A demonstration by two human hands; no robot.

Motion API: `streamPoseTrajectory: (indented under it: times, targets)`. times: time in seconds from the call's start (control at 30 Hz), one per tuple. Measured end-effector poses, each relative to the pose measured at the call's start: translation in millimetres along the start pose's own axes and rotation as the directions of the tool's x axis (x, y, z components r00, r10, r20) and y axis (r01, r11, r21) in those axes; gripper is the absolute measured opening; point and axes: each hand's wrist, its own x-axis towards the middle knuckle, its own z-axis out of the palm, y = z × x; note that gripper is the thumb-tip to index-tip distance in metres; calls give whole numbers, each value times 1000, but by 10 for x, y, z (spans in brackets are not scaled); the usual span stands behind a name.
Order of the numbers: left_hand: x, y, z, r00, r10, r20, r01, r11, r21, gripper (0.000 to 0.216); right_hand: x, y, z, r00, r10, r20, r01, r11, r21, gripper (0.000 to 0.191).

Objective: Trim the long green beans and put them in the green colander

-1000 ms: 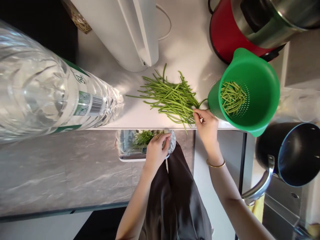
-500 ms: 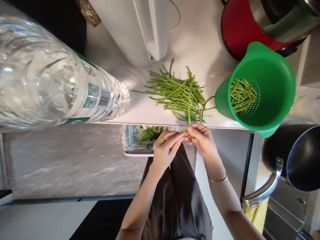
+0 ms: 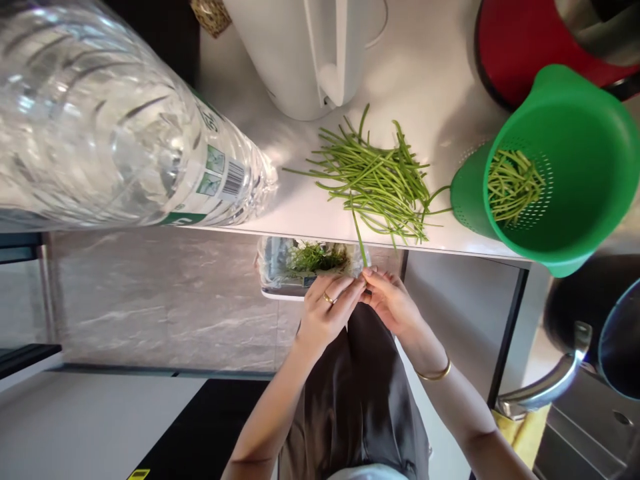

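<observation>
A thin green vegetable stem hangs over the counter edge, its upper end touching the pile. My right hand pinches its lower end between thumb and fingertips. Fingers closed, my left hand meets the right at that same end; its fingertips partly hide the grip. Behind them a loose pile of long green stems lies on the white counter. To the right, a green colander is tilted with its mouth towards me and holds short cut stem pieces.
Below the counter edge, a lined bin holds leafy green scraps. A large water bottle lies to the left. A white kettle and a red appliance stand behind; a black pan is at right.
My hands have drawn down and left from the pile, bringing the stem along, so more of it hangs past the counter edge. The camera view has shifted slightly.
</observation>
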Motion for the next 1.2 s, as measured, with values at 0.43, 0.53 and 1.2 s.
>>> streamPoseTrajectory:
  times: [0.43, 0.53, 1.2]
  targets:
    - [-317, -94, -248, 934, -356, -29, 354, 934, -46, 16, -65, 151, 12, 967, 172, 190, -79, 905, -418, 23]
    - [-310, -364, -331, 858, -462, -223, 488, 870, 77, 10, -96, 149, -48, 919, 293, 262, -94, 811, -578, 23]
    - [-922, -1138, -430, 581, -718, -383, 813, 492, 310, 19, -152, -217, -832, 993, 113, 36, -35, 567, -823, 29]
